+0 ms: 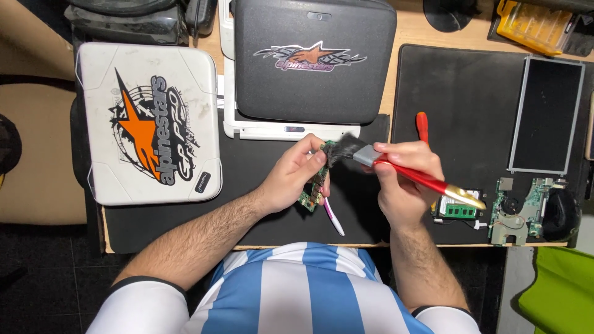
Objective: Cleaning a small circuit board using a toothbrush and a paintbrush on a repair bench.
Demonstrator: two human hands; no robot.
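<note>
The small green circuit board (317, 179) is being held up just above the black mat (260, 185), in front of the person's chest. The left hand (291, 176) is gripping it tight by its edge. The right hand (402, 173) is closed around a red-handled brush (396, 167), and the dark bristles are touching the top of the board (so the brushing looks like it is underway, not finished). A pink and white tool (333, 216) is lying just below the board. To the right of the board, more green boards (516, 210) are sitting on the mat. A white case (148, 124) is lying to the board's left.
</note>
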